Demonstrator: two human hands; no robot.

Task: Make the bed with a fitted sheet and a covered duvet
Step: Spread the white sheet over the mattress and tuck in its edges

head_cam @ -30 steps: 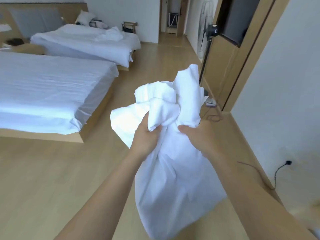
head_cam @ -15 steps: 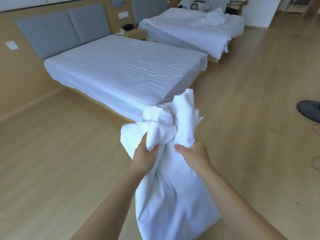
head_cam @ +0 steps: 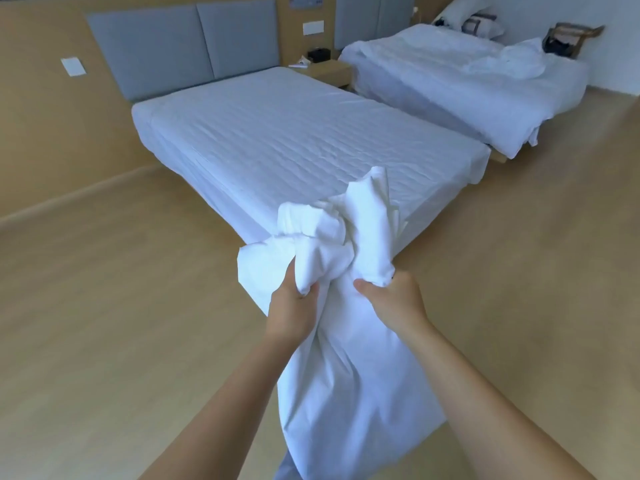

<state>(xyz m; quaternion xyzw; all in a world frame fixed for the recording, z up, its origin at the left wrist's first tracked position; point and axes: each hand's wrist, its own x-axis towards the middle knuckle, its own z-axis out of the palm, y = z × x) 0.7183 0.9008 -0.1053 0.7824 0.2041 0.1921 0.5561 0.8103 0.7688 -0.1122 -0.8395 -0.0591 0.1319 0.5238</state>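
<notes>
The white cloth (head_cam: 346, 393) is bunched, so whether it is a sheet or a duvet cover cannot be told. Its lower end runs off the bottom edge. It buries the fingers of the left hand (head_cam: 291, 306) and right hand (head_cam: 391, 303), all but the thumbs, and covers the near corner of the bed (head_cam: 294, 140). The dark items (head_cam: 318, 54) on the nightstand (head_cam: 325, 69) are too small to name.

Head-worn, wide-angle; looks forward and down. Close over left hand (head_cam: 292, 308) and right hand (head_cam: 393, 303), lower centre; bed (head_cam: 294, 133) farther, mid-frame.
</notes>
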